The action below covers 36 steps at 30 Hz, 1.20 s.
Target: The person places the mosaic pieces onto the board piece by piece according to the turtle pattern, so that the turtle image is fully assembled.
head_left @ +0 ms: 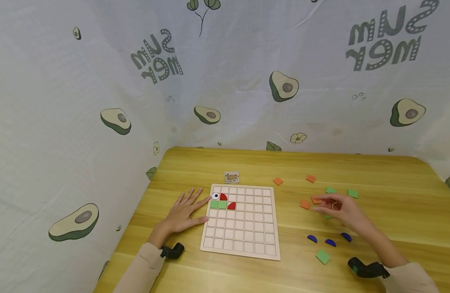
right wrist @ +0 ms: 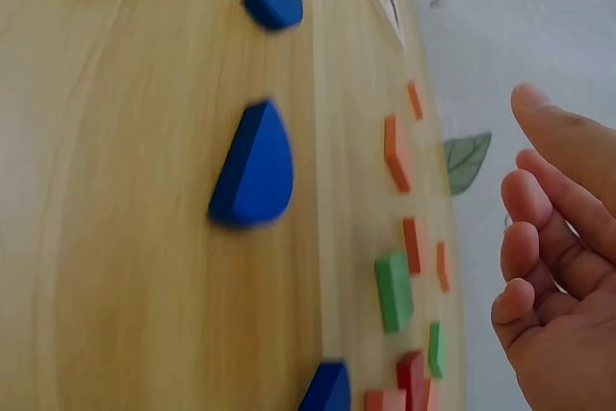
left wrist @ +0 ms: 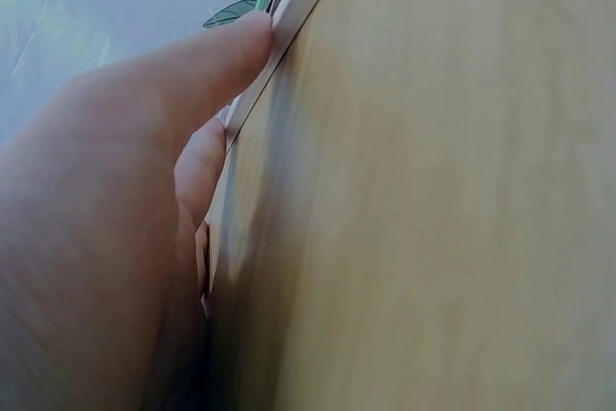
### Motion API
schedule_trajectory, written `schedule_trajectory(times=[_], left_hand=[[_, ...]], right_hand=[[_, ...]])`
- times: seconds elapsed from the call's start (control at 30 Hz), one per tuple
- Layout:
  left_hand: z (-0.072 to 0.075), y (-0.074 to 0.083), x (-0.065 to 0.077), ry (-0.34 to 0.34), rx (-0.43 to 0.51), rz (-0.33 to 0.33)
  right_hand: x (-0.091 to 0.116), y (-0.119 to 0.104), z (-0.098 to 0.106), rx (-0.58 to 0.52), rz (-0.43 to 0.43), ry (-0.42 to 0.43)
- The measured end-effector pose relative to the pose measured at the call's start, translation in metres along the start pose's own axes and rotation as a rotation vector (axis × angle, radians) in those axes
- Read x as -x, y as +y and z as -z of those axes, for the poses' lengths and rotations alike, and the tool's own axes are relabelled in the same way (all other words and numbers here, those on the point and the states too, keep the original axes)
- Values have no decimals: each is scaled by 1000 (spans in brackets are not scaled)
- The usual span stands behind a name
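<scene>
My left hand (head_left: 184,213) lies with spread fingers on the table, its thumb and index fingertip at the left edge of a pale wooden grid board (head_left: 243,256). In the left wrist view the thumb (left wrist: 226,55) touches the board's side. The board's upper left holds a white eye piece (head_left: 215,196), two green squares (head_left: 222,204) and two red quarter-circles (head_left: 231,206). To the right, my right hand (head_left: 340,207) hovers over loose tiles, fingertips close to an orange tile (head_left: 316,200). In the right wrist view its fingers (right wrist: 527,197) are loosely bent, with nothing between them and the thumb.
A small picture card (head_left: 232,177) lies behind the board. Right of the board are more orange tiles (head_left: 277,181), several green squares (head_left: 323,256) and three blue half-circles (head_left: 330,243). A red piece (right wrist: 411,380) shows in the right wrist view. A printed curtain (head_left: 246,81) hangs behind the table.
</scene>
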State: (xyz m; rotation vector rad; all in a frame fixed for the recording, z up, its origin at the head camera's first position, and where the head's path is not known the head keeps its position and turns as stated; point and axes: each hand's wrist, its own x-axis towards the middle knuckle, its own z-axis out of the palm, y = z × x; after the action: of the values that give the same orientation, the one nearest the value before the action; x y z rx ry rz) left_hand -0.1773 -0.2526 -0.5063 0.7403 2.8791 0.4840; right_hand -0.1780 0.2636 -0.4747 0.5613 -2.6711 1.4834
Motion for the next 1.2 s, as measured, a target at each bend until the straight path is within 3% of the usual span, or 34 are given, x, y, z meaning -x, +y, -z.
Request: schedule_trajectory(times=[0.63, 1.03, 1.2], left_hand=[[0, 1, 0, 11, -7, -6], [-2, -2, -1, -2, -8, 4], [-3, -3, -2, -2, -6, 4]], right_hand=[[19, 36, 17, 68, 67, 29], [22, 46, 16, 165, 40, 42], [22, 45, 15, 204, 73, 41]])
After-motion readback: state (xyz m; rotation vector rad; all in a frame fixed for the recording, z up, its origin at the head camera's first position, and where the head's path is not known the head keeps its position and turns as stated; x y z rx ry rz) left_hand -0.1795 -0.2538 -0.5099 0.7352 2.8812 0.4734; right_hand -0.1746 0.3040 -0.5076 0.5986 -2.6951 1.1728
